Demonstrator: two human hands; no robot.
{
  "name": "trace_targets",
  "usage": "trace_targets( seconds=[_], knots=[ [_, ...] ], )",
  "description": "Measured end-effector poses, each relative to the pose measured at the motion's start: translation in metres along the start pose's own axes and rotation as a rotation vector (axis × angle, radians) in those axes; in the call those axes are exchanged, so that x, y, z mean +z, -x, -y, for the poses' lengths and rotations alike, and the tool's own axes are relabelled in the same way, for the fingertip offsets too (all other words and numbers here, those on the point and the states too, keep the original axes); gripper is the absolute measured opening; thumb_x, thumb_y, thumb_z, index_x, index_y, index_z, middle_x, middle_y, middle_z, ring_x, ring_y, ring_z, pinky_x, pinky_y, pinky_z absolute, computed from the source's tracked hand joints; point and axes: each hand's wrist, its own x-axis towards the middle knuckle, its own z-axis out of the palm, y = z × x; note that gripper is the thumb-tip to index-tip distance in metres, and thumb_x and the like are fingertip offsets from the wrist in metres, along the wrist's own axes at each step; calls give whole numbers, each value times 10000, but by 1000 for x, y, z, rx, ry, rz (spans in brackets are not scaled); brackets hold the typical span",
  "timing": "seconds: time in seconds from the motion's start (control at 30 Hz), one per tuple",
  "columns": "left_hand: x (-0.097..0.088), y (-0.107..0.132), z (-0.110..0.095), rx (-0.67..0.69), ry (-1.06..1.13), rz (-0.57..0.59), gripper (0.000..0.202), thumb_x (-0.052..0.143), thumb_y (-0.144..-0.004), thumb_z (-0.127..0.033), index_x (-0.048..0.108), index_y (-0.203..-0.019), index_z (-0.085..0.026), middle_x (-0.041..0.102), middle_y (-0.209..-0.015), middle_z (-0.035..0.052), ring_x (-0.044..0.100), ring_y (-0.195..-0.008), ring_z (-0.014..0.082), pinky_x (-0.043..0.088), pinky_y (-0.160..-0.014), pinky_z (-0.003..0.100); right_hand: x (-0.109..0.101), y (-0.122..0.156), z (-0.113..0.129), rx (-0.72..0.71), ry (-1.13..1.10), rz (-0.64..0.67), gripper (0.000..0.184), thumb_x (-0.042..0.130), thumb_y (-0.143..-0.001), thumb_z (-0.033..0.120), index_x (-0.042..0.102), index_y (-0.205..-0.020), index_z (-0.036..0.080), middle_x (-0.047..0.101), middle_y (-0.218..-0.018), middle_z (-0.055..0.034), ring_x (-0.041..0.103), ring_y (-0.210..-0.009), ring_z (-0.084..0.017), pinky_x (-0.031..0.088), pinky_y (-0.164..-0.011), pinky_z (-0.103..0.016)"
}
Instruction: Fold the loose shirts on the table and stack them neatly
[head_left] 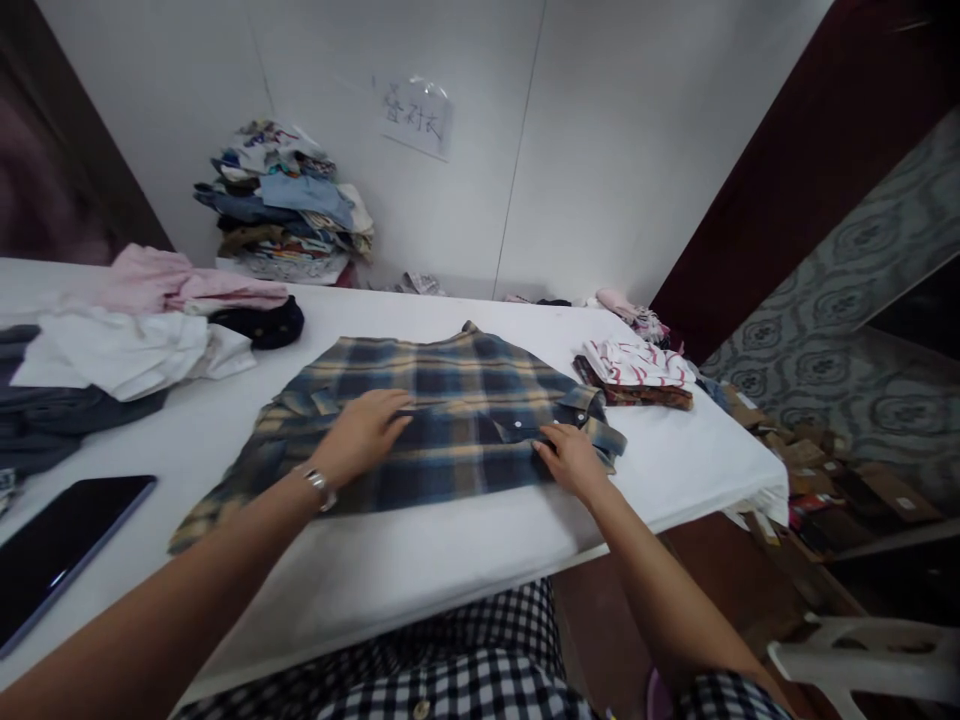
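While forearms [225,545] [649,560] slant inward, hands [367,432] [574,460] touch plaid shirt [465,410], backs upward.

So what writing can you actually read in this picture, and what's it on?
"叠衬衣": handwritten on the paper sign on the wall; the first character is a little blurred.
White labels on the brown packages at right: too small to read.
Clothes pile by the wall: some prints, too blurred to tell whether any are letters.
Plaid shirt under the hands: no lettering visible.
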Motion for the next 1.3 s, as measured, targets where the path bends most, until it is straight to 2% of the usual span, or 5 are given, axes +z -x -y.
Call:
trace_targets(
  seconds=[0.13, 0.3, 0.63, 0.9, 1.3],
  knots=[
    [20, -46, -53, 90, 8, 157, 311, 510, -844, -390, 649, -1055, -209, 661, -1108, 81, 552, -1095, 232, 409, -976, 371, 14, 2, -12, 37, 29, 75, 362, 482, -912, 371, 639, -1151, 149, 665, -1070, -119, 582, -1009, -248, 427, -927, -358],
    [27, -73, -64, -73, -31, 125, 292, 407, -895, -309, 658, -882, -161, 676, -984, 137, 591, -991, 276, 437, -856, 411, 27, 14, -27, 5, -4, 2, 367, 491, -909, 348, 631, -1158, 118, 641, -989, -120, 573, -950, -237, 453, -882, -350],
    [6, -44, -62, -20, -29, 95, 383, 434, -891, -374, 597, -1195, -206, 608, -1261, 102, 519, -1184, 241, 372, -1028, 394, 14, 12, 1, -233, -51, -111, 484, 460, -910, 385, 477, -1367, 227, 411, -1460, -100, 326, -1372, -266, 307, -1100, -463],
    [9, 43, -2, 74, -117, 173, 590, 381, -882, -588, 472, -1371, -272, 442, -1455, 85, 352, -1370, 277, 236, -1134, 507, 47, 7, -4, -316, -17, 289, 634, 429, -913, 505, 307, -1471, 229, 264, -1534, -114, 197, -1433, -272, 196, -1126, -557],
    [-9, 59, 56, -131, -215, 122, 617, 354, -890, -582, 436, -1395, -236, 373, -1494, 113, 286, -1400, 302, 199, -1124, 566, 54, 8, -19, -299, 1, 334, 628, 382, -929, 524, 255, -1485, 261, 186, -1553, -84, 145, -1445, -259, 171, -1137, -559]
  ],
)
